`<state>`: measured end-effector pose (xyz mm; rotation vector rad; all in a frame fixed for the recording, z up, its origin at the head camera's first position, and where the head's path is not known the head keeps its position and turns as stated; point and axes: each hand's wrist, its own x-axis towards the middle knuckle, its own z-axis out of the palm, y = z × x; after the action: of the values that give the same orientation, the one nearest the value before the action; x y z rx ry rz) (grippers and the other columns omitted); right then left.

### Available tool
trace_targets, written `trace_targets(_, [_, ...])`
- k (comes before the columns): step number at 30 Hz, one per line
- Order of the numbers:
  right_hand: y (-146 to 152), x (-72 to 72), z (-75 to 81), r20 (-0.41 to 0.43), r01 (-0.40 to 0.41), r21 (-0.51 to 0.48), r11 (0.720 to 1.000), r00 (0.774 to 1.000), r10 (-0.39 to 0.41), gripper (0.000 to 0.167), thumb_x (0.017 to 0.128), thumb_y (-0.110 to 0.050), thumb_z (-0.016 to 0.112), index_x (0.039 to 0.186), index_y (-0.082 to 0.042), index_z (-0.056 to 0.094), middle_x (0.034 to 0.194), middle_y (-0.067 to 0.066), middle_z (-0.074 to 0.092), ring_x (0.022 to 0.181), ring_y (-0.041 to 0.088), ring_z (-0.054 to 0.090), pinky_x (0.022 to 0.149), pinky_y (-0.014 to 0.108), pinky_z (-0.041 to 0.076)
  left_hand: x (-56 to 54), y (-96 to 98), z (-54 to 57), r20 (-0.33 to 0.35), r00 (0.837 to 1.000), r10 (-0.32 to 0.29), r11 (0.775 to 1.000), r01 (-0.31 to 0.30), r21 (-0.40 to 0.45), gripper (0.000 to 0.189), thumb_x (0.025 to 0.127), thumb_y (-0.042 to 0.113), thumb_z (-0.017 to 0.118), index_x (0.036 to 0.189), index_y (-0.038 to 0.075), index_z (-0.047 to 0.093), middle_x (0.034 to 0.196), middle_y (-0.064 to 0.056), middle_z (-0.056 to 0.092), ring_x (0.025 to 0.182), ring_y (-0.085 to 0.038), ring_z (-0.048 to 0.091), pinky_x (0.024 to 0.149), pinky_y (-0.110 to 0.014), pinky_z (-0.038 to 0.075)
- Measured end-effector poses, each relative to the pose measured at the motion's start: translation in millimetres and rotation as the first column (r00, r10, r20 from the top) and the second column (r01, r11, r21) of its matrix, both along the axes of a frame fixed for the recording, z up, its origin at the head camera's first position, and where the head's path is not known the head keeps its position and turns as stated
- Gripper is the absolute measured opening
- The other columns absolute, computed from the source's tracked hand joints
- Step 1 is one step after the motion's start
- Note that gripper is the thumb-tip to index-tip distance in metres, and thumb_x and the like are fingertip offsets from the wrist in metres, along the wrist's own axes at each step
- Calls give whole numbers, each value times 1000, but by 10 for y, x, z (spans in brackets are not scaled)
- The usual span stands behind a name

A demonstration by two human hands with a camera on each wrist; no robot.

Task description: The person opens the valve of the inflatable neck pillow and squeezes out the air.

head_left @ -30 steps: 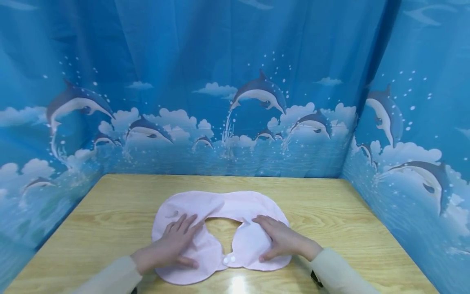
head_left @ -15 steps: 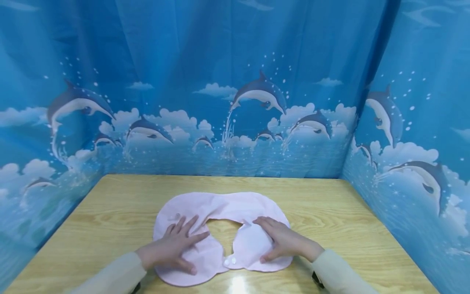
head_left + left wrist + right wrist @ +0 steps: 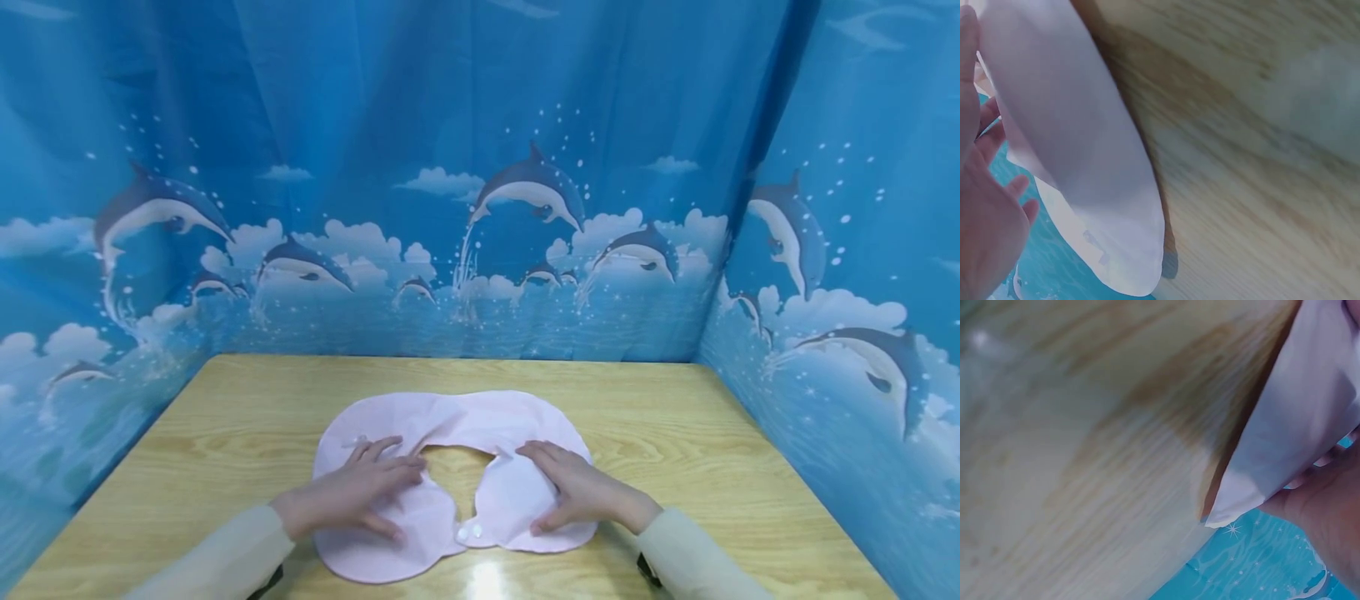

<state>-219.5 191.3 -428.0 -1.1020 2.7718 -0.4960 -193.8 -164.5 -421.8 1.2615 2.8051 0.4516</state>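
A pale pink baby bib lies spread on the table, with a neck hole in its middle. White snaps show at the near side of the hole, where the two neck ends meet. Over the left part of the bib is my left hand, its fingers loosely bent and holding nothing; whether its fingertips touch the cloth I cannot tell. My right hand rests on the right part, thumb apart from the fingers. The left wrist view shows the bib's edge beside the left hand, and the right wrist view shows its cloth under the right.
The wooden table extends around the bib on all sides. A blue dolphin-print curtain hangs behind the table and along both sides. A light glare lies on the table's near part.
My left hand's spread fingers have drawn together and bent more, lifting a little over the cloth. The right hand and the bib stay almost where they were.
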Motion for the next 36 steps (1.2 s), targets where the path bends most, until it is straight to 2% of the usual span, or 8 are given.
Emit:
trace_targets(3, [0,-1,-1,3,-1,-3,1000,1000,1,97,62,-54,76,138,-10,34,139,16,40,128,36,38,104,53,32,-27,-1,-13,18,1000,-1,1000,1,12,76,69,68,56,125,18,52,135,0,50,131,-40,28,97,-73,15])
trace_targets(10, [6,-6,0,-18,-8,3,1000,1000,8,98,63,-56,75,139,-10,33,139,15,40,127,34,39,104,52,32,-82,8,-37,-43,999,-30,1000,31,6,67,71,69,55,114,19,60,123,7,55,127,-33,33,96,-72,19])
trace_targets(14, [8,-1,9,-5,-6,-2,1000,1000,6,98,63,-55,75,139,-10,33,140,16,39,128,35,38,104,53,32,-78,38,-7,-72,997,-35,999,35,-1,64,73,68,55,111,18,61,120,8,54,124,-29,36,96,-70,22])
trace_targets(19, [7,4,4,4,-6,1,1000,1000,6,98,63,-57,74,139,-10,32,140,16,38,128,35,37,104,54,31,-24,83,79,-119,991,-58,998,57,-9,60,77,65,53,112,17,60,119,6,54,122,-26,38,100,-58,27])
trace_targets(24, [10,3,-4,-36,-17,0,1000,999,17,98,62,-57,74,138,-9,34,138,16,41,126,36,39,103,53,33,25,134,162,-193,978,-81,996,86,20,56,80,61,54,117,18,57,121,5,53,122,-21,39,100,-48,32])
trace_targets(30, [12,11,8,-32,-15,5,1000,999,16,97,63,-56,75,138,-10,34,137,16,42,126,35,40,103,53,33,63,201,187,-256,958,-133,979,167,115,33,87,44,56,109,20,61,116,6,55,115,-15,44,96,-41,36])
trace_targets(33, [11,20,22,-14,-13,8,1000,1000,14,97,64,-56,74,139,-10,34,138,16,41,126,35,40,103,53,33,87,207,152,-218,973,-74,981,110,158,26,88,36,58,107,19,62,116,3,55,113,-17,46,91,-41,39])
trace_targets(36, [14,31,29,-4,-13,15,1000,1000,13,96,64,-56,74,139,-10,34,138,16,41,126,34,40,103,52,34,110,185,62,-191,981,44,984,-10,178,42,87,36,59,119,10,56,123,-6,52,113,-23,49,88,-43,42])
